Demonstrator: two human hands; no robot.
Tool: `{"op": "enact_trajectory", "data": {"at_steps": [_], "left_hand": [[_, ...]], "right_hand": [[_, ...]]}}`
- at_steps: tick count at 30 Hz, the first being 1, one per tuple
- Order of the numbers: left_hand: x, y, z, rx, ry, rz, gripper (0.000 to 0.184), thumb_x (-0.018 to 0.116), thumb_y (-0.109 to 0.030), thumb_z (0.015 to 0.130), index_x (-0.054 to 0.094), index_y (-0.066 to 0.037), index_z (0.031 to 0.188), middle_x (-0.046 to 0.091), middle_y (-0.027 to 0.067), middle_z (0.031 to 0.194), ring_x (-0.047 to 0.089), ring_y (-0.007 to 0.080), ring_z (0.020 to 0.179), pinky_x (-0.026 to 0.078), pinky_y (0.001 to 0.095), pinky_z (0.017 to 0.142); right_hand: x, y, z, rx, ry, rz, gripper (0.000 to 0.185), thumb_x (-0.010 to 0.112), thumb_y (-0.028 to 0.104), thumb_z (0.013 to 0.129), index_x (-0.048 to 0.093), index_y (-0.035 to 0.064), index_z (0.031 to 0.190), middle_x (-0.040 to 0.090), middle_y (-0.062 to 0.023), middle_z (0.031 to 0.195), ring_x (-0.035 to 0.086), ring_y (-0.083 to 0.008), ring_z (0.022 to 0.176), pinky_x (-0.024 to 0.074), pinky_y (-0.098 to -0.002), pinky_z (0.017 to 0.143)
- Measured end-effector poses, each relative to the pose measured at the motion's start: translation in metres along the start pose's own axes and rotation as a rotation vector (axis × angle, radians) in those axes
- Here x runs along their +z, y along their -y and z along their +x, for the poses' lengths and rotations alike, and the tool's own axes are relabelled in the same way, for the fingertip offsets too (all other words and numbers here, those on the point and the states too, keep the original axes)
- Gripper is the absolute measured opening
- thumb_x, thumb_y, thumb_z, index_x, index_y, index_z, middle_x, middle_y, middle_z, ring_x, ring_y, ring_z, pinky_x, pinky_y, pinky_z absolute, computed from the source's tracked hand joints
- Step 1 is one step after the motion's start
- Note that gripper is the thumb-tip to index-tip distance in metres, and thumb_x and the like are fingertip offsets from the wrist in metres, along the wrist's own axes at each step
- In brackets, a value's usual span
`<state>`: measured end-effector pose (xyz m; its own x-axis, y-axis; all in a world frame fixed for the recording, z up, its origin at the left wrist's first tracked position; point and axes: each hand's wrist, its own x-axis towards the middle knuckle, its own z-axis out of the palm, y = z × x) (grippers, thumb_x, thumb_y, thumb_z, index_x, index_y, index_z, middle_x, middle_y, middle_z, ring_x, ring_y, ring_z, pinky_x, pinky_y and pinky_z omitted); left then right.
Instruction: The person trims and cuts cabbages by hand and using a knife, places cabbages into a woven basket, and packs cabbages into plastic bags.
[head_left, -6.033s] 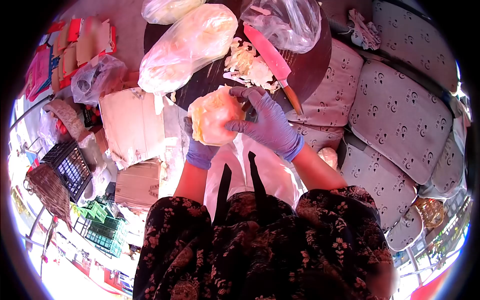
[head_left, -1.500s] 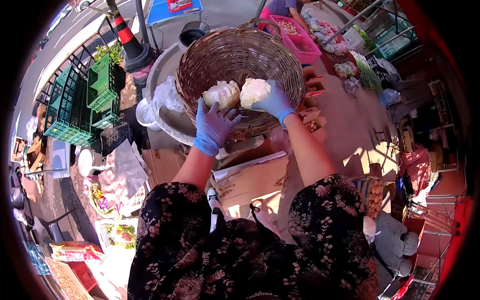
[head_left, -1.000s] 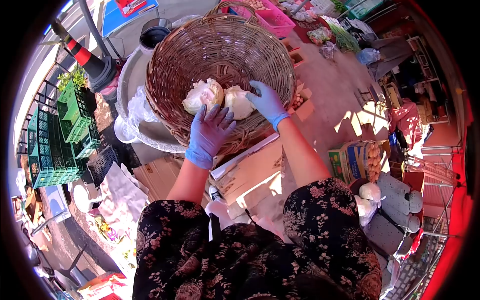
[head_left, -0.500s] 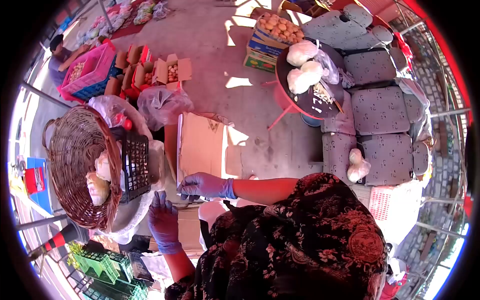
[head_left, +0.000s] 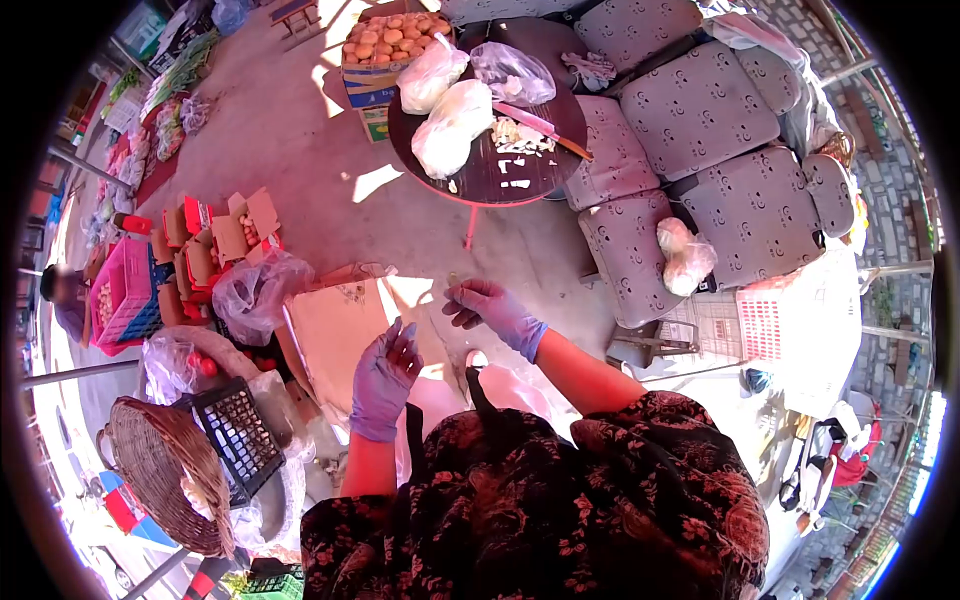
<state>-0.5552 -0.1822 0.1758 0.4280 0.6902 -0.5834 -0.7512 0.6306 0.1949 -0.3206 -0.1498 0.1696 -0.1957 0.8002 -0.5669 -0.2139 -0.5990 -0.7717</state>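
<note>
My left hand (head_left: 384, 383), in a blue glove, is held in front of my body, its fingers apart and nothing in it. To its right my right hand (head_left: 494, 312), gloved too, hangs in the air with loosely curled, parted fingers and holds nothing. A cardboard box (head_left: 340, 335) lies below and beyond them. Farther off, a round dark table (head_left: 480, 175) bears plastic bags of pale heads (head_left: 455, 125), a knife (head_left: 530, 120) and a heap of pale leaf scraps (head_left: 520, 138). At the lower left stands a wicker basket (head_left: 160, 470).
Patterned grey seats (head_left: 700, 110) line the right side, with a bagged pale item (head_left: 685, 258) on one. A black crate (head_left: 236, 438) is beside the basket. Opened red boxes (head_left: 190, 260), a pink crate (head_left: 122, 295) and a person (head_left: 68, 300) are at the left.
The view has swung from the basket, where my right hand let go of a pale head, towards the round table. The basket now lies at the lower left; both hands are empty.
</note>
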Motion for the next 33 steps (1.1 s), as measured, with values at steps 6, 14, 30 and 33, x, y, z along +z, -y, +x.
{"op": "enact_trajectory", "data": {"at_steps": [6,14,30,33], "left_hand": [[0.027,-0.011,0.079,-0.055,0.002,0.081,0.034,0.043,-0.022,0.097,0.055,-0.005,0.123,0.064,0.0100,0.112,0.060,0.0192,0.092,0.049,0.0351,0.085],[0.056,-0.066,0.197,-0.048,-0.102,0.507,0.030,0.047,-0.020,0.095,0.056,-0.008,0.121,0.063,0.0047,0.109,0.060,0.0158,0.090,0.050,0.0308,0.080],[0.181,-0.129,0.433,0.231,0.000,1.471,0.075,0.075,-0.031,0.072,0.042,-0.006,0.135,0.049,0.0139,0.122,0.046,0.0291,0.118,0.037,0.0392,0.100],[0.176,-0.097,0.461,0.652,0.050,1.873,0.090,0.085,-0.028,0.052,0.046,-0.008,0.131,0.050,0.0182,0.123,0.047,0.0355,0.117,0.040,0.0409,0.098]], "right_hand": [[-0.050,0.020,0.012,-0.029,-0.185,0.151,0.028,0.056,0.028,0.093,0.062,0.0045,0.107,0.068,-0.0071,0.093,0.065,-0.0153,0.076,0.0521,-0.0279,0.068],[-0.100,0.075,0.136,-0.259,-0.441,-0.189,0.043,0.065,0.031,0.086,0.057,0.0011,0.117,0.065,-0.0129,0.102,0.063,-0.0185,0.083,0.0503,-0.0287,0.073],[-0.170,0.174,0.336,-0.856,-0.467,-0.795,0.011,0.068,0.014,0.074,0.061,0.0068,0.079,0.063,-0.0119,0.083,0.060,-0.0311,0.085,0.0463,-0.0412,0.076],[-0.198,0.183,0.327,-0.766,-0.337,-0.812,0.011,0.067,0.012,0.076,0.059,0.0066,0.081,0.062,-0.0127,0.071,0.061,-0.0327,0.069,0.0472,-0.0417,0.063]]}}
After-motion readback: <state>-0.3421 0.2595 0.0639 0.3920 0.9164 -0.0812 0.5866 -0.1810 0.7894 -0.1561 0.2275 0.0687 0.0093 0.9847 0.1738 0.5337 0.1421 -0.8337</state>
